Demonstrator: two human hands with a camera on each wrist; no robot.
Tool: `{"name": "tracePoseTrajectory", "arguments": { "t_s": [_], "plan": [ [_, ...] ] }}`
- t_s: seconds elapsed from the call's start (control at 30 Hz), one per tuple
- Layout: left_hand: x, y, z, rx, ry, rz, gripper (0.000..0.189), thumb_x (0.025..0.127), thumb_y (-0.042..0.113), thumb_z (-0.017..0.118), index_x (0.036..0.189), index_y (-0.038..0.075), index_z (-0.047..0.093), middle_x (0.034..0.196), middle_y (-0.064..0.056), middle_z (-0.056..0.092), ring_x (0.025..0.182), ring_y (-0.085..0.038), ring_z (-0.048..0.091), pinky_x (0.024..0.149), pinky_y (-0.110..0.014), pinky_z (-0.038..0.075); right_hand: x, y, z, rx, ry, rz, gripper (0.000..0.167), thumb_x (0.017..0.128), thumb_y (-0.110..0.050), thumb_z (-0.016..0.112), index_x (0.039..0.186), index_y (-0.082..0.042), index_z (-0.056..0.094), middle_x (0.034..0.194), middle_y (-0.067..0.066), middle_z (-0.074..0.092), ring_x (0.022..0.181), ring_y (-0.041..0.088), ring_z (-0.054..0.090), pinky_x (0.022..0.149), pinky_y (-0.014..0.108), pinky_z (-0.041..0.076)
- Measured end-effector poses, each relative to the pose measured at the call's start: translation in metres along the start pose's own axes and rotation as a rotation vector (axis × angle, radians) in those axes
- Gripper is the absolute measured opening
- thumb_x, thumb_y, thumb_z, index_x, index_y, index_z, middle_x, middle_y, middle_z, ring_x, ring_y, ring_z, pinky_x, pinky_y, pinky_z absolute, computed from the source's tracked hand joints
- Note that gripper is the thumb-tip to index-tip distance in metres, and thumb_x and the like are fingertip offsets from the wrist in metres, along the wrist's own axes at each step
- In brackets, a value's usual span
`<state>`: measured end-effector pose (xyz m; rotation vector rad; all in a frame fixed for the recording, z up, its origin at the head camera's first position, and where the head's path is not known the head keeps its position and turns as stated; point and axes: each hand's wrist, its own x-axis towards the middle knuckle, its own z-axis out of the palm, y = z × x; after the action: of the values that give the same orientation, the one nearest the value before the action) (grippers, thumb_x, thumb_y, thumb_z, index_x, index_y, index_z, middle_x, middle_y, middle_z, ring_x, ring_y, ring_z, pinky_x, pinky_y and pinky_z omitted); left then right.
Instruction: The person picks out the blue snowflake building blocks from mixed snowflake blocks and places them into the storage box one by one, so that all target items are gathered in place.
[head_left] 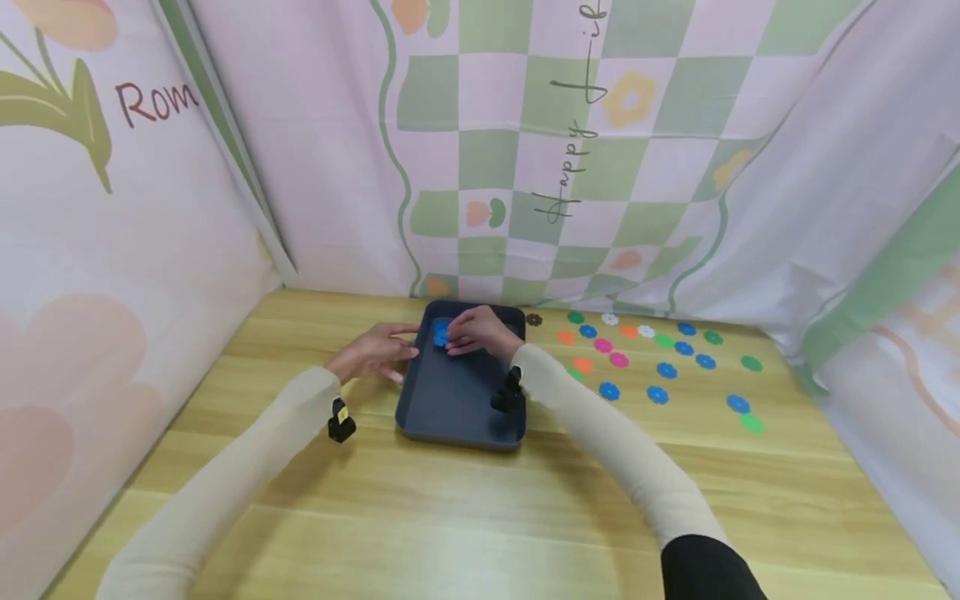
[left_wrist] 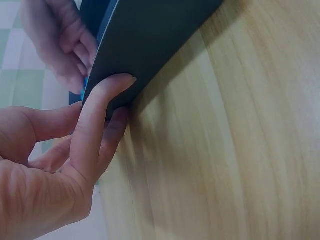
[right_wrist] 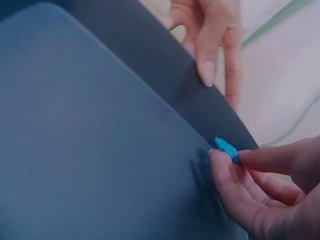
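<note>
A dark grey rectangular tray (head_left: 457, 408) stands on the wooden table. Over its far left part, my right hand (head_left: 480, 331) pinches a blue flower-shaped disc (head_left: 440, 332) between thumb and fingers. That disc (right_wrist: 227, 149) shows nearly edge-on in the right wrist view, close to the tray wall, and the fingers partly cover it. My left hand (head_left: 372, 350) is at the tray's left side, its spread fingers touching the outer wall and rim. The left wrist view shows one fingertip of the left hand (left_wrist: 65, 160) against the tray's outside wall (left_wrist: 150, 45).
Right of the tray lie many scattered flower-shaped discs, among them blue (head_left: 657, 394), pink (head_left: 618, 359), orange (head_left: 582, 364), green (head_left: 752, 363), white (head_left: 610, 319) and brown (head_left: 533, 319) ones. A patterned curtain (head_left: 555, 167) hangs behind the table.
</note>
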<state>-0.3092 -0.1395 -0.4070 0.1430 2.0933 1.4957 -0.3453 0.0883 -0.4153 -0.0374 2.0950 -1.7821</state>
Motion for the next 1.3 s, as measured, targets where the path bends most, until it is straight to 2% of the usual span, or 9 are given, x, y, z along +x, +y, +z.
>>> {"name": "tracePoseTrajectory", "arguments": {
  "t_s": [0.2,0.3,0.43,0.63,0.87,1.1,1.3],
  "plan": [
    [0.001,0.001,0.002,-0.004,0.002,-0.002,0.063,0.108,0.004,0.054,0.165,0.004,0.028,0.161,-0.034,0.037,0.144,-0.045,0.046,0.072,-0.035,0.068,0.003,0.001,0.016,-0.165,0.098,-0.028,0.011,0.092,0.013,0.067,0.102,0.015,0.07,0.089,0.025,0.075,0.066,0.021,0.072,0.072,0.038,0.068],
    [0.0,0.003,0.003,-0.008,0.008,0.002,0.063,0.107,0.003,0.055,0.165,0.005,0.029,0.161,-0.033,0.037,0.145,-0.045,0.046,0.07,-0.034,0.068,0.0,-0.001,0.022,-0.259,0.141,-0.041,0.007,0.09,0.012,0.068,0.096,0.011,0.071,0.088,0.025,0.076,0.066,0.022,0.072,0.069,0.036,0.068],
    [-0.002,0.004,0.005,-0.007,0.011,0.01,0.063,0.107,0.003,0.056,0.165,0.005,0.031,0.16,-0.033,0.038,0.144,-0.044,0.047,0.069,-0.032,0.067,0.003,0.0,0.023,-0.312,0.161,-0.023,0.006,0.089,0.011,0.069,0.087,0.006,0.071,0.086,0.021,0.076,0.068,0.022,0.074,0.069,0.034,0.068],
    [-0.002,0.002,0.008,-0.004,0.009,0.012,0.062,0.107,0.003,0.055,0.164,0.004,0.031,0.158,-0.034,0.041,0.144,-0.046,0.047,0.07,-0.034,0.067,0.005,0.005,0.019,-0.305,0.118,-0.024,0.005,0.086,0.01,0.07,0.085,0.006,0.071,0.079,0.016,0.075,0.062,0.018,0.069,0.061,0.029,0.066],
    [-0.002,0.002,0.009,-0.009,0.011,0.003,0.062,0.107,0.002,0.055,0.164,0.005,0.032,0.157,-0.034,0.043,0.144,-0.045,0.047,0.071,-0.035,0.068,0.004,0.009,0.019,-0.313,0.137,-0.031,0.003,0.088,0.006,0.075,0.089,0.008,0.072,0.084,0.018,0.076,0.063,0.015,0.067,0.068,0.032,0.068],
    [-0.002,0.002,0.004,-0.011,0.024,0.007,0.064,0.106,0.001,0.056,0.164,0.005,0.032,0.157,-0.033,0.044,0.143,-0.044,0.049,0.067,-0.031,0.067,0.009,0.007,0.015,-0.272,0.102,-0.049,0.005,0.085,0.008,0.074,0.085,0.005,0.07,0.083,0.018,0.075,0.061,0.016,0.068,0.063,0.029,0.066],
    [-0.002,0.001,0.002,-0.01,0.029,0.003,0.064,0.105,0.001,0.056,0.164,0.005,0.031,0.156,-0.033,0.045,0.142,-0.044,0.05,0.066,-0.031,0.067,0.006,0.004,0.016,-0.225,0.08,-0.038,0.003,0.092,0.006,0.071,0.092,0.005,0.068,0.088,0.017,0.074,0.067,0.017,0.07,0.072,0.035,0.068]
  ]
}}
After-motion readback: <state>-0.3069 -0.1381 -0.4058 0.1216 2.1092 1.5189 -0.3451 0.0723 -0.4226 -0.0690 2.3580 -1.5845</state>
